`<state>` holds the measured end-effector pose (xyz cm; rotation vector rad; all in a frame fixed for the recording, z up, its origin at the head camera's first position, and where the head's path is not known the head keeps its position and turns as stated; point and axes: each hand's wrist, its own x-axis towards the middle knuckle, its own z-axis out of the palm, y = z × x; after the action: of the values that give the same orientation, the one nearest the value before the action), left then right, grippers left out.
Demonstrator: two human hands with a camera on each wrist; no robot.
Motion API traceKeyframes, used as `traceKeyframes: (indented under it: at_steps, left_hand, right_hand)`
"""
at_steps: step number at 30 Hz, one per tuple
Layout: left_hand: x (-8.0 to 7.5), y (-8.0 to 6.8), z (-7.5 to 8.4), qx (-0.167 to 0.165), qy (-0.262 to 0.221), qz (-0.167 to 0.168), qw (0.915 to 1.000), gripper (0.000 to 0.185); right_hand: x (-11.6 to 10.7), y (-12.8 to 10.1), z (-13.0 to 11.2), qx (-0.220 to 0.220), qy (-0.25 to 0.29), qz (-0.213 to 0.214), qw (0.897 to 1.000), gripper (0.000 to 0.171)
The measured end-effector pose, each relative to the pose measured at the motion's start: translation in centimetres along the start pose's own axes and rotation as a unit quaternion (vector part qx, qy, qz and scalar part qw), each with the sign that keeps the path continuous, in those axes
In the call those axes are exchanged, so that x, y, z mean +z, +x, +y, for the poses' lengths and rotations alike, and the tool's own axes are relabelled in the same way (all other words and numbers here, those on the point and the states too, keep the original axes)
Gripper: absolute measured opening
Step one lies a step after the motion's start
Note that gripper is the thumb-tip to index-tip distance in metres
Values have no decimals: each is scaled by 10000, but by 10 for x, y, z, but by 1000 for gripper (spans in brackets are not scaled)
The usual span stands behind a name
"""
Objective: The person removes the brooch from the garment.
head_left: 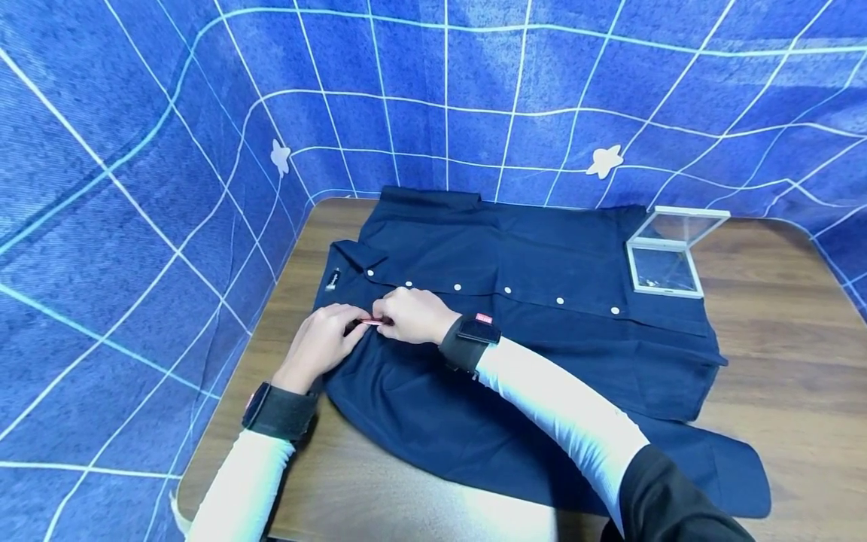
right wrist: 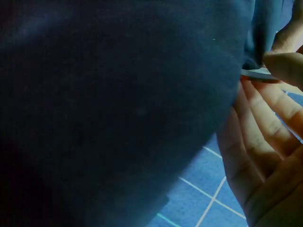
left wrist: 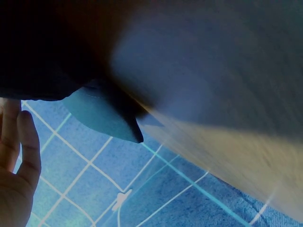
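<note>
Shirt (head_left: 515, 316): dark navy, lies flat and spread on the wooden table (head_left: 779, 361), collar to the left, hem to the right; its white buttons (head_left: 508, 290) run in a row along the far side of the placket.
Left hand (head_left: 325, 342): rests on the cloth near the collar, fingers curled toward a small red thing (head_left: 372, 321); whether they pinch it I cannot tell.
Right hand (head_left: 413, 316): just right of the left hand, fingers narrow and closed on the red thing; the right wrist view shows a thin flat piece (right wrist: 258, 74) pinched between thumb and fingers at the cloth's edge.
Progress: shirt looks laid out; work at the collar end seems only under way.
Clear box (head_left: 667, 260): open, on the shirt's far right.
</note>
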<state>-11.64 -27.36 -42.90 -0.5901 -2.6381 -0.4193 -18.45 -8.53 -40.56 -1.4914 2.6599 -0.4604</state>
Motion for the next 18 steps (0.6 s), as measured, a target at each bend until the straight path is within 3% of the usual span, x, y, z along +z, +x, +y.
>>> traceKeyframes:
  at_steps: [9, 18]
  left_hand:
    - [0, 0, 1, -164, -12, -121, 9998, 7]
    - [0, 2, 0, -409, -99, -250, 9988, 7]
  right_hand:
    - [17, 2, 0, 24, -326, 338, 9989, 12]
    - [23, 1, 8, -200, 264, 709, 9969, 16]
